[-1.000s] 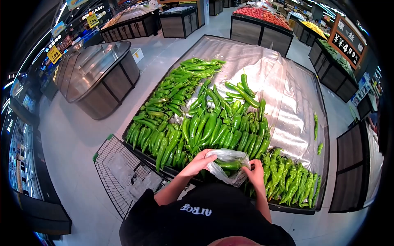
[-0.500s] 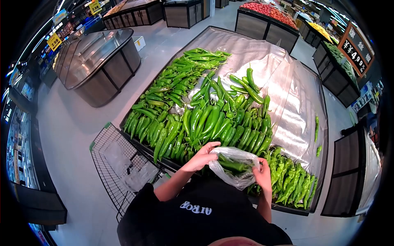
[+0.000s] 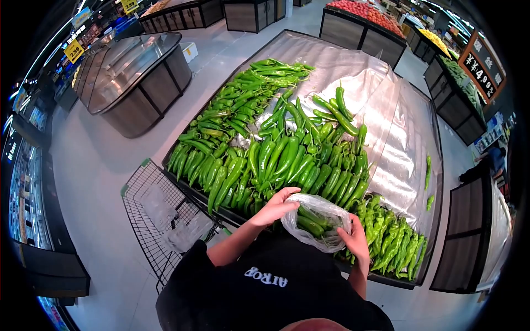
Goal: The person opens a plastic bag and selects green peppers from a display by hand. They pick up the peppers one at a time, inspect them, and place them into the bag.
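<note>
Left of the pepper stand (image 3: 398, 157), a wire cart (image 3: 160, 220) stands on the floor. At the stand's near edge, our left hand (image 3: 276, 205) pinches the rim of a plastic bag (image 3: 324, 244), fingers closed on it; our right hand (image 3: 354, 241) grips the bag's right side. Inside the bag lie green peppers (image 3: 309, 223), just in front of the stand's heaped peppers (image 3: 276, 154).

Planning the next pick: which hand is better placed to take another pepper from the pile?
Left, probably. The left hand holds the rim of the plastic bag, right beside the pepper pile; the right hand cups the bag's other side, supporting it.
</note>
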Demonstrator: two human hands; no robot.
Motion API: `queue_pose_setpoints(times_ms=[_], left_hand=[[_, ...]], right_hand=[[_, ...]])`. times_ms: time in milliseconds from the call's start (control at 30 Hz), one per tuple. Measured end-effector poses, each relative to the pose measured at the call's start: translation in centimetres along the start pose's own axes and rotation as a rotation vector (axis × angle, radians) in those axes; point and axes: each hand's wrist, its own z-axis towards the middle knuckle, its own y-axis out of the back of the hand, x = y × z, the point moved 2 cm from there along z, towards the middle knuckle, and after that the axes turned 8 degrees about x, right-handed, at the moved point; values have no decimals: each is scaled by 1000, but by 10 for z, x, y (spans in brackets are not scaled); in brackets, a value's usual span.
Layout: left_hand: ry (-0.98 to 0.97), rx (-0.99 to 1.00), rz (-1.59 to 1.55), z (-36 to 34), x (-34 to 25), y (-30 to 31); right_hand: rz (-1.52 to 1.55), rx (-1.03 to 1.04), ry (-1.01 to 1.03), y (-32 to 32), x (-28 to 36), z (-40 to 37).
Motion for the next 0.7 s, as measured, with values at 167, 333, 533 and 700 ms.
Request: queue_pose_setpoints(times_ms=[167,333,533,700], left_hand=[[50,77,22,-6,-20,-11],[-48,87,239,-5,-11,-9],[20,95,297,-6,-22,-8],[-59,94,317,1,-14,-5]], right_hand=[[221,26,30,-13,52,-19],[-130,-121,-56,5,15,-4],[-381,-241,-1,6,26,-16],[-737,-446,320,-17,75,-25]])
